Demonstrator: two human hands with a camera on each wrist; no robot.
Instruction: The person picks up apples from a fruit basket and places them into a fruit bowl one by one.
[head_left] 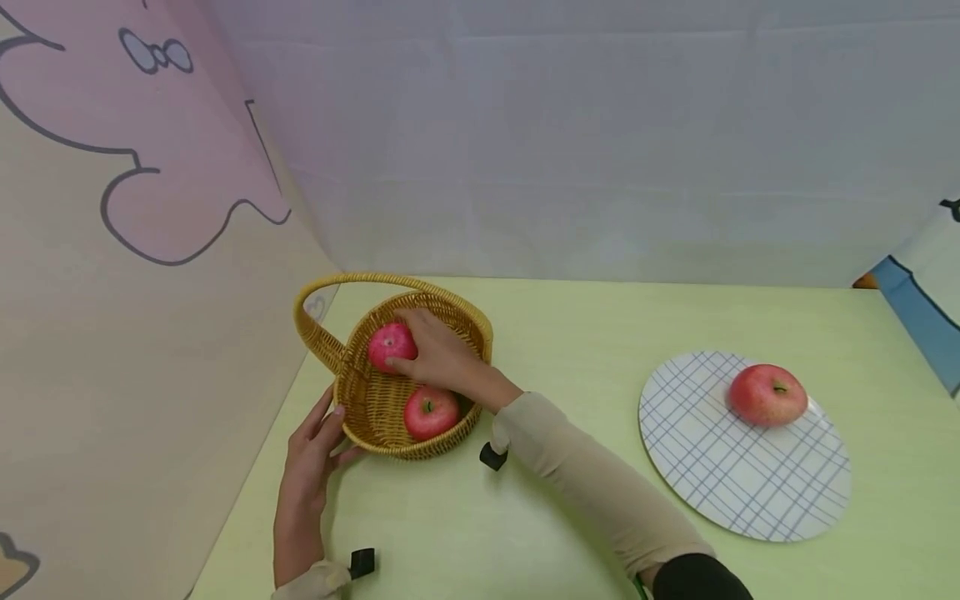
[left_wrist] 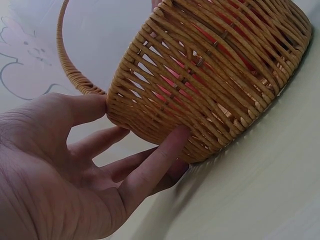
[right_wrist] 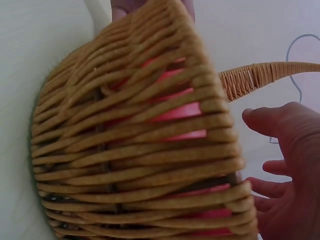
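A yellow-brown wicker basket (head_left: 375, 446) with a tall hoop handle holds a pinkish apple (head_left: 390, 343) and a red apple (head_left: 429, 414). My left hand (head_left: 306, 467) holds the basket's near left side from outside; in the left wrist view its fingers (left_wrist: 157, 162) cup the woven wall, with one tip up at the rim. Reaching in over the right rim, my right hand (head_left: 441, 354) has its thumb and fingers spread about the pinkish apple. In the right wrist view the right hand (right_wrist: 300, 165) shows straight fingers and a gap beside the thumb.
To the right, a white plate (head_left: 720, 467) with a blue grid pattern carries another red apple (head_left: 768, 395). A pale green table (head_left: 555, 333) lies under everything. Behind it hangs a light cloth (head_left: 570, 150), and a cartoon-printed wall (head_left: 150, 333) stands close on the left.
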